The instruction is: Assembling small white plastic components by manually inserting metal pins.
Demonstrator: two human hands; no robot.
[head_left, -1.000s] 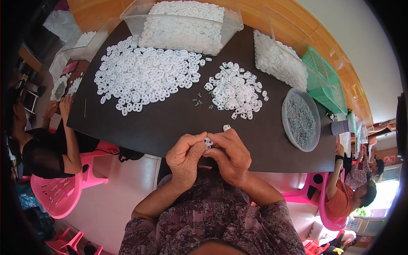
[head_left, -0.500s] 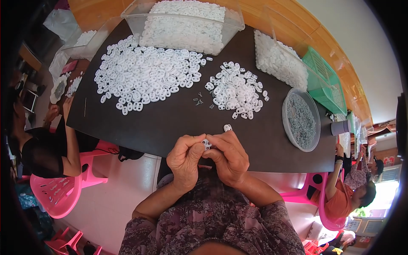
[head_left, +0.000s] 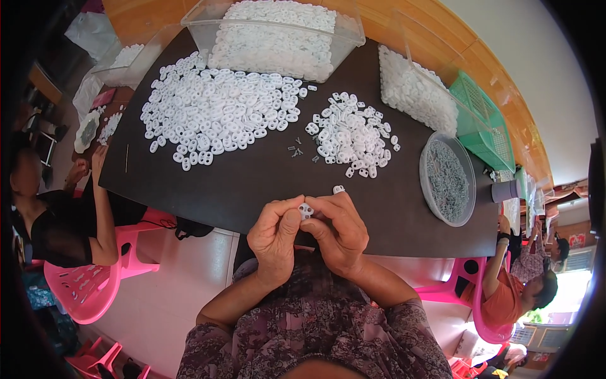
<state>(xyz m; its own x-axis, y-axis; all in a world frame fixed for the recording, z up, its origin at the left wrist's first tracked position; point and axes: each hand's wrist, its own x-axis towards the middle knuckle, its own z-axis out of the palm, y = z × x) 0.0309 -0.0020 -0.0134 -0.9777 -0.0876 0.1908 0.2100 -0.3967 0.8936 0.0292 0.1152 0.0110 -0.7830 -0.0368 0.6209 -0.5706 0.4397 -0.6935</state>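
Close to the table's near edge, my left hand (head_left: 276, 230) and my right hand (head_left: 339, 230) meet fingertip to fingertip. Both pinch one small white oval plastic piece (head_left: 305, 211) with dark holes; fingers cover part of it. Another white piece (head_left: 339, 189) shows just beyond my right knuckles; whether it touches the hand, I cannot tell. Ahead lies a smaller pile of white two-holed pieces (head_left: 353, 134), with a larger pile of the same kind (head_left: 218, 107) to its left. Several tiny grey parts (head_left: 295, 150) are scattered between the piles.
A round clear tub (head_left: 423, 192) of grey parts stands at right, beside a green basket (head_left: 483, 117) and a grey cup (head_left: 505, 191). Clear bins (head_left: 278, 28) (head_left: 413, 85) of white pieces line the back. A thin stick (head_left: 126, 158) lies at left. Other people sit on both sides.
The white piece between my fingertips has shifted slightly up and left and turned a little. My hands stay almost in place. The person at left has moved their head.
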